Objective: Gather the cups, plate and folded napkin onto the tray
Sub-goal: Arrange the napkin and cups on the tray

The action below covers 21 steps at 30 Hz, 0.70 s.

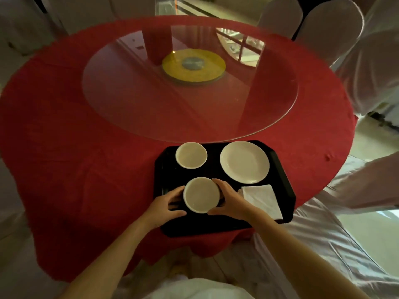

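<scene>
Red cloth covers the round counter (64,126), a glass turntable (190,87) at its centre and white-draped chairs (328,24) ringing it. From my remote seat I see the black tray (285,180) parked at the near edge, within easy reach of both arms. My left hand (166,203) curls its grip against the left wall of the near cup (201,195), fingers pressed to the side. One cup (191,155) already sits at the tray's far-left corner. My right hand (231,199) mirrors the left, its grip clamped on the near cup's opposite wall, so the cup is braced from both sides as it is set on the tray's near-left part. Farther right, the plate (244,161) occupies the far-right corner, and the napkin (262,199) lies folded just below it, apart from the plate. By my reading, everything is now on the tray.
</scene>
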Each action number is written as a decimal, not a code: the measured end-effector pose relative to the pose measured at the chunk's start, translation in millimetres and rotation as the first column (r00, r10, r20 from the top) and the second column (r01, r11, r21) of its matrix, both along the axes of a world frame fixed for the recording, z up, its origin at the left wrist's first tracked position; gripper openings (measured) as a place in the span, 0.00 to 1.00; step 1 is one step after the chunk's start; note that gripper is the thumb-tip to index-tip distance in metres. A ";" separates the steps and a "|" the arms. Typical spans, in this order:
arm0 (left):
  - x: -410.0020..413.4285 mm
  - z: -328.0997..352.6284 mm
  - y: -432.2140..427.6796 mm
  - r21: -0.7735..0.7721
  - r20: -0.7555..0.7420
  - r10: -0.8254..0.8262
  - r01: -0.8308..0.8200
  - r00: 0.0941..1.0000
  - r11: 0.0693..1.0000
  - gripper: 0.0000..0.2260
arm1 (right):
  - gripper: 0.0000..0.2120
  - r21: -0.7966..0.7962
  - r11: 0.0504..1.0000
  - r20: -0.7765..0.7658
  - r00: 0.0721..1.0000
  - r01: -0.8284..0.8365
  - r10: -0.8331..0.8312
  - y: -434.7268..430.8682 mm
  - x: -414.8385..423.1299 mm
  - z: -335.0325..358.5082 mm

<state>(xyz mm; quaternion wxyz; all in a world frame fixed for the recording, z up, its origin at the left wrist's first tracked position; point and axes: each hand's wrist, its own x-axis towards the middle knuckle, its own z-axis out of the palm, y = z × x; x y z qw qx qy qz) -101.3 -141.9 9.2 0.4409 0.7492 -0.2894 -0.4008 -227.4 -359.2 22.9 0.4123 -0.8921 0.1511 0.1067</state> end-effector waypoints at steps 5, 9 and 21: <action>11.2 -1.4 6.0 0.023 0.025 -0.049 0.048 0.999 0.999 0.38 | 0.50 0.041 0.993 0.073 0.991 0.109 -0.111 27.4 -7.6 -10.8; 17.0 0.1 3.8 0.004 0.036 -0.076 0.075 0.997 0.997 0.36 | 0.48 0.056 0.982 0.121 0.975 0.179 -0.185 42.2 -13.3 -13.0; 19.3 4.9 -4.9 -0.020 -0.008 -0.114 0.114 0.993 0.993 0.32 | 0.45 0.030 0.955 0.186 0.937 0.294 -0.294 57.9 -26.1 -19.8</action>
